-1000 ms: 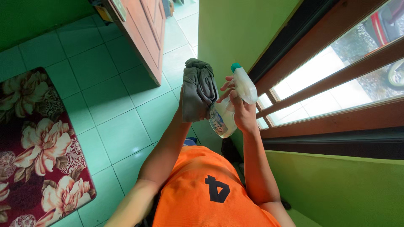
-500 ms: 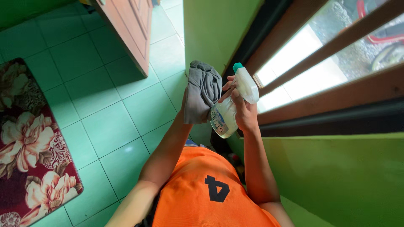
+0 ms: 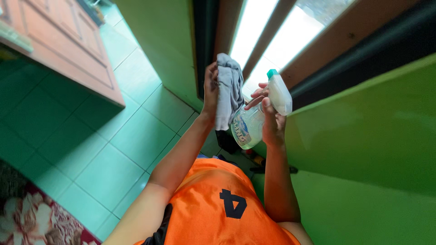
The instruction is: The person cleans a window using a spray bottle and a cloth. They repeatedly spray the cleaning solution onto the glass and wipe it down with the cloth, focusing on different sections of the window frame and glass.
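Note:
My left hand [image 3: 210,90] is raised and grips a bunched grey cloth [image 3: 228,88] that hangs down beside it. Right next to it, my right hand [image 3: 271,119] holds a clear spray bottle [image 3: 250,124] with a white trigger head and a teal nozzle [image 3: 272,73]; my fingers rest on the trigger. The nozzle points toward the cloth. Both hands are up in front of a window with brown wooden bars [image 3: 268,34].
A green wall [image 3: 363,122] stands to the right under the dark window sill. A brown wooden door [image 3: 59,50] is open at upper left above green floor tiles [image 3: 113,149]. A red floral rug [image 3: 27,222] lies at the lower left corner.
The view has swung to the right and tilted, so the rug slid almost out of sight. Both hands kept their hold and lifted slightly toward the window.

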